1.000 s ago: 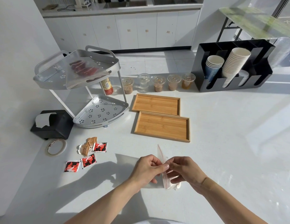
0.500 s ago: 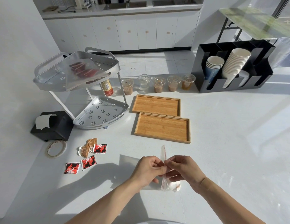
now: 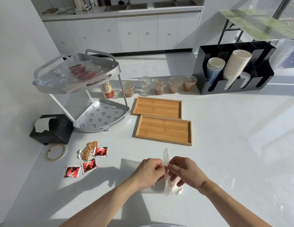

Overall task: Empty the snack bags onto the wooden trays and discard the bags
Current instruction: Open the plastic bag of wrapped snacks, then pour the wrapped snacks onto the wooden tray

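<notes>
A small clear zip bag (image 3: 167, 185) with a red seal strip stands on edge near the counter's front. My left hand (image 3: 148, 172) and my right hand (image 3: 185, 172) pinch its top from either side. Something pale lies in its bottom. Two bare wooden trays lie side by side beyond it, the near tray (image 3: 163, 129) and the far tray (image 3: 157, 107). A second clear bag (image 3: 84, 76) with red snacks rests on the top shelf of the metal rack (image 3: 47, 81). Red sachets (image 3: 88, 166) and brown biscuit packets (image 3: 89, 150) lie loose at the left.
A tape roll (image 3: 56, 152) and a black tissue box (image 3: 52, 128) sit at the left edge. Lidded cups (image 3: 159, 86) and a jar (image 3: 107, 89) line the back. A black cup holder (image 3: 233, 71) stands at the back right.
The bag's top has turned more upright between my fingers and both hands have edged slightly toward the trays.
</notes>
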The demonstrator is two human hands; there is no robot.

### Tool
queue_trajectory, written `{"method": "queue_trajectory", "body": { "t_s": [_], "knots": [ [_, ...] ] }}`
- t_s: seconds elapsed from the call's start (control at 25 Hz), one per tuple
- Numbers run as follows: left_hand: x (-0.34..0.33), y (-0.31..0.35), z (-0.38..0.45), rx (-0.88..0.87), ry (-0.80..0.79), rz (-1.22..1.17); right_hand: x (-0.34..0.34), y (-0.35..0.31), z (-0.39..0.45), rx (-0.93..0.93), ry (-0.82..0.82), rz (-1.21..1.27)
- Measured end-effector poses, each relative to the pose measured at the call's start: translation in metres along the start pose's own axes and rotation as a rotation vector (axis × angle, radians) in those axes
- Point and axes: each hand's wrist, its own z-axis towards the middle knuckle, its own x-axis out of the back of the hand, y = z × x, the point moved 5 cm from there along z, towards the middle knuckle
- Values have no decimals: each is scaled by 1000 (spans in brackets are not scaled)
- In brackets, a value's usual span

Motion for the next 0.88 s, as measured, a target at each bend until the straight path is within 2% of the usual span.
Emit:
{"method": "queue_trajectory", "body": {
  "t_s": [0.16,0.36,0.56,0.72,0.88],
  "knots": [
    [4,9,2,-51,20,113,0,-5,-3,98,-6,-244],
    [10,23,2,-136,156,391,16,-19,-9,257,172,-484],
    [50,18,-2,-98,272,479,66,-10,-23,70,387,-736],
    [45,18,-7,-95,244,562,63,-9,-32,25,358,-937],
    [36,21,-7,-102,249,506,65,-13,-38,-8,393,-925]
  ]
}}
